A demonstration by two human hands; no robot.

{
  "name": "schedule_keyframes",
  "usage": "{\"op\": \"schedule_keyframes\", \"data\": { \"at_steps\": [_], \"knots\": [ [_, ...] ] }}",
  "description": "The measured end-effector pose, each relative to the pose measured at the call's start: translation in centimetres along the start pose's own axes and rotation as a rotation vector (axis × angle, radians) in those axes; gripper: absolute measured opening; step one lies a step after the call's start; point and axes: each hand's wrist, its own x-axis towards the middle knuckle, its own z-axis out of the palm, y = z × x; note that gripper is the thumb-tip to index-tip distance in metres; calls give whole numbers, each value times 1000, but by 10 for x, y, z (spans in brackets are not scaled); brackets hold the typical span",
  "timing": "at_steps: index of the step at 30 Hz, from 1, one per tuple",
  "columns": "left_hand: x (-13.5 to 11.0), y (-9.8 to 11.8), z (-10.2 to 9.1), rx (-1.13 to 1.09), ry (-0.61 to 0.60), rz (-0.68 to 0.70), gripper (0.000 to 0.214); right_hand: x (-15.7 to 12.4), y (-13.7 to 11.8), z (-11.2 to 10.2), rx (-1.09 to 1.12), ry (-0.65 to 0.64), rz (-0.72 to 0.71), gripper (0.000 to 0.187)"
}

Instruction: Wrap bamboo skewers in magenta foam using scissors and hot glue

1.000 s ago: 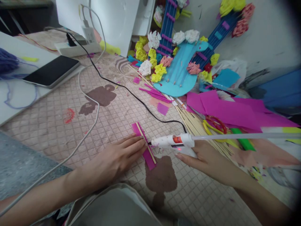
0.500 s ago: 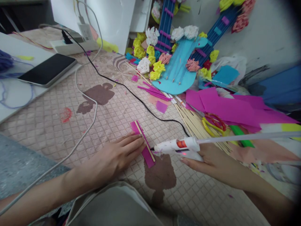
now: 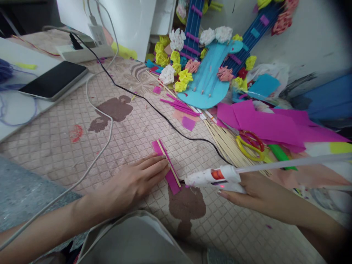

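A narrow magenta paper strip (image 3: 173,185) lies slantwise on the cloth, with a thin wooden stick (image 3: 176,177) along it. My left hand (image 3: 137,180) presses both against the table, its fingers close together and their tips on the strip and stick; the thumb is hidden. In my right hand (image 3: 253,190) is a white hot glue gun (image 3: 211,177), with a red light showing. Its dark nozzle touches or nearly touches the strip's edge by the stick's near end. A long translucent glue stick (image 3: 291,162) juts from the gun's back.
A black cord (image 3: 154,106) and a white cable (image 3: 111,128) cross the table. Wooden sticks (image 3: 224,141), scissors (image 3: 250,146) and magenta paper (image 3: 264,124) lie right. Behind stand a blue paper guitar (image 3: 209,80) and paper flowers. Left are a phone (image 3: 55,79) and power strip (image 3: 82,53).
The glue gun in my right hand has moved toward me and slightly right, its nozzle now nearer the stick's near end. My left hand stays on the strip.
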Motion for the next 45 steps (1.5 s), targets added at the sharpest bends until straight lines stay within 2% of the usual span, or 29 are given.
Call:
{"op": "schedule_keyframes", "data": {
  "at_steps": [9, 15, 18, 22, 25, 28, 32, 36, 41, 45],
  "knots": [
    [1, 0, -2, 3, -3, 3, 42, -4, -1, -1, 3, -15, -11, 23],
    [0, -1, 1, -6, -24, -10, 43, -8, 5, -2, 37, -23, 56, 21],
    [-1, -1, 2, -9, -37, -13, 44, -5, 8, -6, 70, 112, 98, 23],
    [-2, 0, 1, 14, -54, -20, 49, 10, 15, -11, 138, 463, 165, 34],
    [-2, 0, 1, 21, -55, -38, 49, 30, 21, -11, 206, 667, 271, 34],
    [-1, 0, 1, 17, -40, -35, 48, 56, 24, -9, 270, 775, 244, 33],
    [-1, -1, 3, 3, -22, -14, 51, 98, 18, -7, 272, 769, 128, 32],
    [-1, 0, 3, 32, -46, -9, 55, 147, 1, -11, 245, 851, -60, 32],
    [5, 2, -4, 86, -71, -7, 48, 208, -23, -25, 155, 834, -121, 21],
    [7, 2, -4, 79, -63, -9, 44, 242, -43, -29, 132, 809, -181, 19]
  ]
}}
